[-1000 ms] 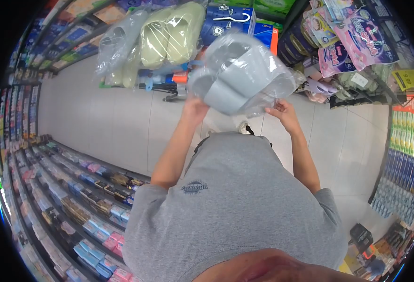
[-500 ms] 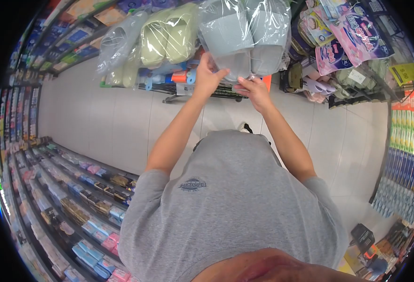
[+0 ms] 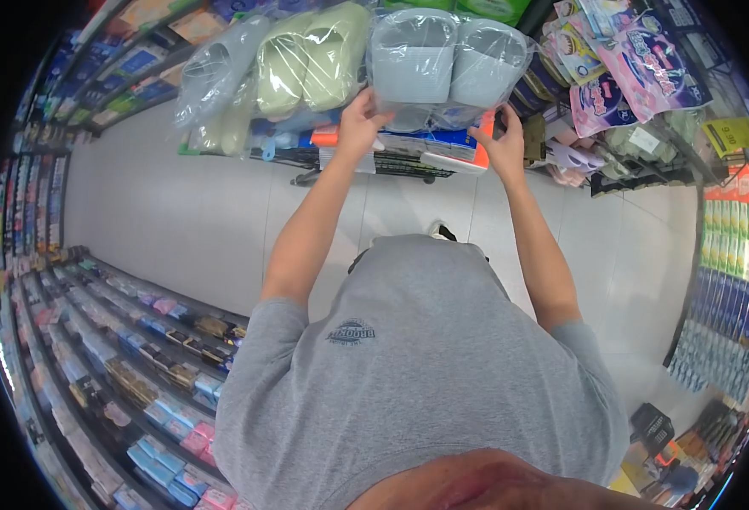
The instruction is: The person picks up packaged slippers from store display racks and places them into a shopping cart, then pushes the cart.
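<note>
The grey slippers (image 3: 446,72) sat upper centre of the frame in a clear bag, just beside the green pair (image 3: 306,64). Left hand (image 3: 361,121) was half curled at the bag's lower-left corner, couldn't tell if it was pinching film. Right hand (image 3: 500,140) had thumb and fingers parted at the lower-right corner, no clear grip. Looked like light, squishy foam, hard to break, but slick plastic, so holding the soles through the bag seemed safest.

There are two hands (image 3: 360,127), two grey slippers (image 3: 413,72) bagged together, two pink packs (image 3: 653,72), and one yellow tag (image 3: 729,138).
</note>
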Available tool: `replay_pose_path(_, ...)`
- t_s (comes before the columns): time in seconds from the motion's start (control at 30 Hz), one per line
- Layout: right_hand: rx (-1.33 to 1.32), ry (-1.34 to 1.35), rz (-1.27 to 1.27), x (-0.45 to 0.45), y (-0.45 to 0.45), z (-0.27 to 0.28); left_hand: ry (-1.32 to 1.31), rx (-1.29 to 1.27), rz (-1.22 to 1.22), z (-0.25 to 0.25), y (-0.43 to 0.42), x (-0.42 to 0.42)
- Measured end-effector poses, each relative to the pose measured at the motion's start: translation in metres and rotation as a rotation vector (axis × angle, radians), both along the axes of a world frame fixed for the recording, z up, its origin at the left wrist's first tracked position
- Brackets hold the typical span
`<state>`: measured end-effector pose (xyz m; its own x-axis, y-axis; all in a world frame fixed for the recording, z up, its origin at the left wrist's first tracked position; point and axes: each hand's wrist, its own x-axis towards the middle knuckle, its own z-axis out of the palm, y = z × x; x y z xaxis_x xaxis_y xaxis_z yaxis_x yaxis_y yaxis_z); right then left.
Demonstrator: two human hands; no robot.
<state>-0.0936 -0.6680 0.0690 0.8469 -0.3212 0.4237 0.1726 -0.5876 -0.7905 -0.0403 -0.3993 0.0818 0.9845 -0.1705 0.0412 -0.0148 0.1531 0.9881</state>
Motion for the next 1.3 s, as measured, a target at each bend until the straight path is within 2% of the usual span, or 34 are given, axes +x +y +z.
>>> replay_pose_path(0.03,0.000,-0.001,-0.008,0.007,-0.002,-0.001,-0.001,0.000,-0.008,-0.001,0.000,0.001)
replay_pose_path(0.13,0.102,0.267,0.162,0.024,0.002,0.010,0.011,-0.010,-0.011,-0.007,-0.001,0.006)
replay_pose_path(0.17,0.135,0.289,0.140,0.024,0.008,0.017,0.021,-0.039,0.005,-0.009,-0.002,0.007)
replay_pose_path(0.27,0.242,0.197,0.152,0.031,0.014,0.012,0.069,-0.093,-0.022,-0.018,0.002,0.011)
replay_pose_path(0.37,0.233,0.156,0.150,0.034,0.012,0.009,0.069,-0.173,0.018,-0.033,0.003,0.015)
replay_pose_path(0.53,0.205,0.169,0.135,0.034,0.010,0.010,0.040,-0.022,0.026,-0.040,0.004,0.013)
replay_pose_path(0.6,0.052,0.132,0.103,0.033,0.007,0.006,0.035,-0.005,0.042,-0.042,0.006,0.010)
replay_pose_path(0.77,0.114,0.162,0.082,0.031,0.010,-0.002,0.008,0.047,0.142,-0.058,0.008,-0.002)
replay_pose_path(0.83,0.148,0.170,0.086,0.028,0.012,-0.001,-0.001,0.166,0.148,-0.073,0.011,-0.003)
replay_pose_path(1.17,0.239,0.218,0.128,0.029,0.008,-0.007,0.026,0.027,0.173,-0.065,0.005,-0.008)
replay_pose_path(1.23,0.230,0.193,0.130,0.031,0.005,-0.016,0.049,0.236,0.155,-0.073,0.009,-0.006)
replay_pose_path(1.3,0.169,0.190,0.088,0.027,0.003,-0.020,-0.037,0.219,0.218,-0.073,0.004,-0.011)
